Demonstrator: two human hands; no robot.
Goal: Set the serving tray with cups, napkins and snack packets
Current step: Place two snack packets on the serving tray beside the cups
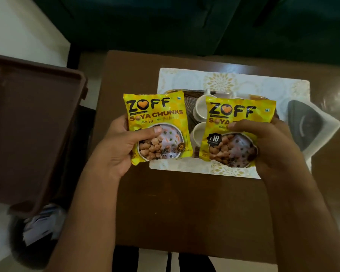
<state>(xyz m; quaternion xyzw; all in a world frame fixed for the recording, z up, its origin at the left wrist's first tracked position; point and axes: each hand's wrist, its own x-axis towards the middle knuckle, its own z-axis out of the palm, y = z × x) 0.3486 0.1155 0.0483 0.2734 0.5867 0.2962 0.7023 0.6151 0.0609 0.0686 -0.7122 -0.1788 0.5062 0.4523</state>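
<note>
Clearly both hands, left (114,146) and right (273,146), pinch soya chunks packets (155,124) above the tray (185,165); dropping one carelessly could topple the cups (200,107).

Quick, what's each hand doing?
Left hand: grips the left yellow soya chunks packet.
Right hand: grips the right yellow soya chunks packet.

Two yellow snack packets (155,122) – black lettering; white mat (220,79) with gold florals; brown table (185,203)

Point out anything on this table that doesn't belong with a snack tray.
A clothes iron lies at the mat's right edge, beside the cups. It has no part in serving snacks. Nothing looks spilled or damaged.
</note>
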